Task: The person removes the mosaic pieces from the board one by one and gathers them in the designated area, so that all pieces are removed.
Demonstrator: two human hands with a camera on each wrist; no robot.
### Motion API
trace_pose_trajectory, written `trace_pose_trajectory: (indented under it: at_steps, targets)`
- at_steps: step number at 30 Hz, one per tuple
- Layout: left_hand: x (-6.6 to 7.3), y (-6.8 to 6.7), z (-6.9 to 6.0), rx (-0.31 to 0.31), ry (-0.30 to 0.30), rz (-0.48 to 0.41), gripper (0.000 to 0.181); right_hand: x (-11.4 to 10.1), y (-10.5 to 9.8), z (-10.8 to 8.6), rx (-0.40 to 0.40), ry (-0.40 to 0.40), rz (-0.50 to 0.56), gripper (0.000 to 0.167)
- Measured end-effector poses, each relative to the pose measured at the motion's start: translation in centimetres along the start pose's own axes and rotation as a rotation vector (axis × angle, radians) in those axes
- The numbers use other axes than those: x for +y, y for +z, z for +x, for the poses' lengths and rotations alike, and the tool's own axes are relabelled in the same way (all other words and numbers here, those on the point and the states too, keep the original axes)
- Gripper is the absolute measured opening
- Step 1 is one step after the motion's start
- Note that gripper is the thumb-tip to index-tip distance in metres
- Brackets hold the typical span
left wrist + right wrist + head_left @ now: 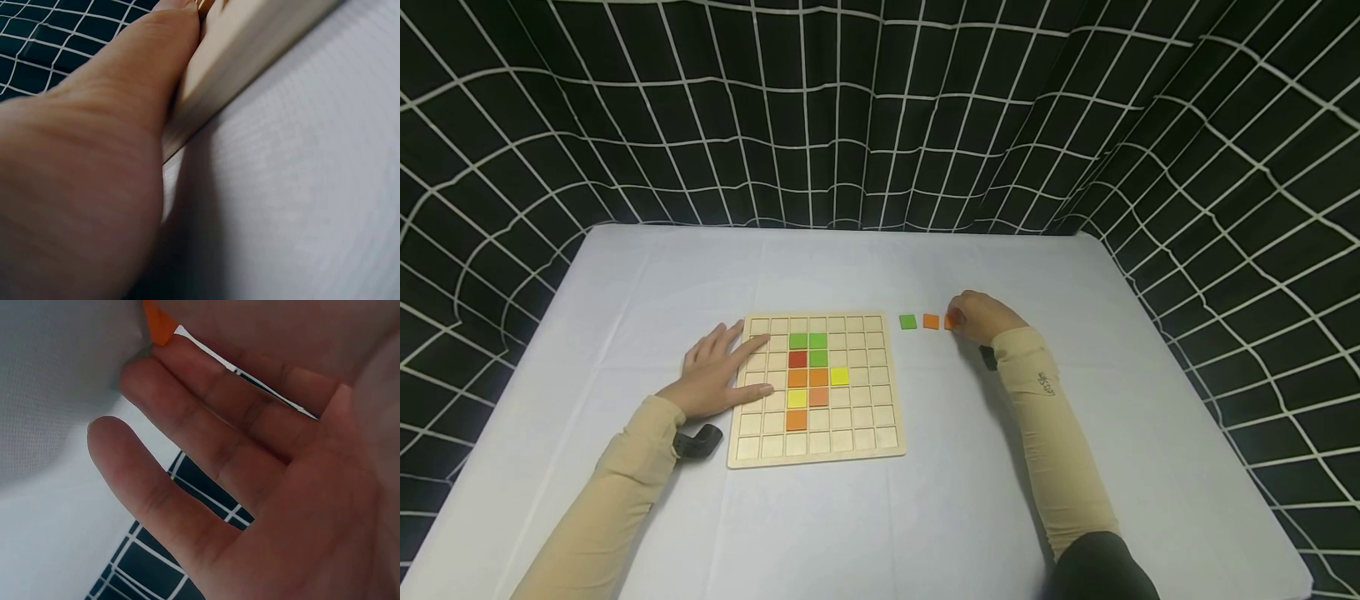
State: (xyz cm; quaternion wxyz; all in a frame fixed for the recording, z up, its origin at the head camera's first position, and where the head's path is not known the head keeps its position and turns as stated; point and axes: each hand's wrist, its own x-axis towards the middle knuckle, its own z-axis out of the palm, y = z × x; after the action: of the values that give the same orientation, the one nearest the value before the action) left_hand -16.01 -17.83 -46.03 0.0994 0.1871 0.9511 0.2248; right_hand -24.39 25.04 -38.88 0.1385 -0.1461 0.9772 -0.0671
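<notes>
A square wooden grid board (857, 417) lies on the table, with green, red, orange and yellow square tiles set in its middle columns. My left hand (707, 379) rests with spread, straight fingers on the board's left edge, its thumb lying over the cells; the left wrist view shows the thumb (144, 56) along the board's side (212, 81). To the right of the board, my right hand (985, 318) pinches an orange square tile (160, 324) at the tabletop, mostly hidden by the fingers. Just left of it lie another orange tile (931, 322) and a green tile (907, 322).
A white cloth covers the table (820, 533). Black netting-patterned curtain (820, 108) with white grid lines surrounds its back and sides. A dark wrist camera (698, 442) sits at the left wrist, close to the board's lower left corner.
</notes>
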Motion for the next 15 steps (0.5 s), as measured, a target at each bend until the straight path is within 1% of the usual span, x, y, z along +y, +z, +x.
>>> trace_pose_trajectory:
  at_steps: [6, 15]
  targets:
    - [0.22, -0.17, -0.09, -0.008, -0.004, -0.001, 0.085, -0.06, 0.21, 0.08, 0.016, -0.023, -0.012, 0.021]
    - [0.28, -0.26, -0.07, -0.012, -0.008, -0.004, 0.086, -0.25, 0.18, 0.01, 0.015, 0.000, -0.014, 0.022]
